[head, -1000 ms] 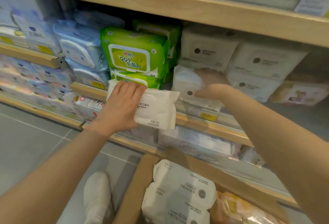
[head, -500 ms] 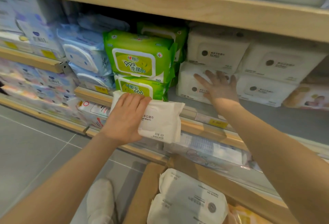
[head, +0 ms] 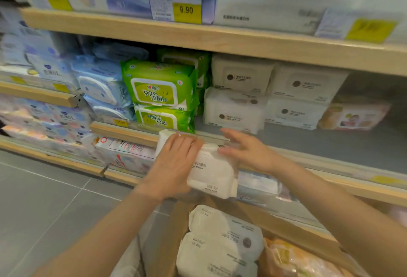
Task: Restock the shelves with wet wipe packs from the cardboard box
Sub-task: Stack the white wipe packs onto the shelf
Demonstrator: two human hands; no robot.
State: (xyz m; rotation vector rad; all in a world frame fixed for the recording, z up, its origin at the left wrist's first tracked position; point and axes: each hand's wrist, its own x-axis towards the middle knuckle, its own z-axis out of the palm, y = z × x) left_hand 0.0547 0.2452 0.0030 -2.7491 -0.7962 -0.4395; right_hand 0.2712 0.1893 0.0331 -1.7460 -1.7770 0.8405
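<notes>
My left hand (head: 176, 164) grips a white wet wipe pack (head: 211, 173) in front of the middle shelf's wooden edge (head: 123, 131). My right hand (head: 244, 149) has its fingers spread and touches the pack's upper right end. Below, an open cardboard box (head: 167, 243) holds several white packs (head: 220, 239) and an orange pack (head: 290, 259). On the shelf behind stand stacked white wipe packs (head: 235, 111) with a bare grey stretch (head: 330, 144) in front of them and to their right.
Green wipe packs (head: 158, 87) and blue packs (head: 103, 87) fill the shelf to the left. The upper shelf board (head: 198, 36) carries a 9.90 price tag (head: 187, 12). More packs lie on the lower shelf (head: 125, 153). Grey tile floor (head: 44, 199) lies at the left.
My right hand left the white packs on the shelf and came back down onto the held pack. The view tilted upward, showing more of the top shelf.
</notes>
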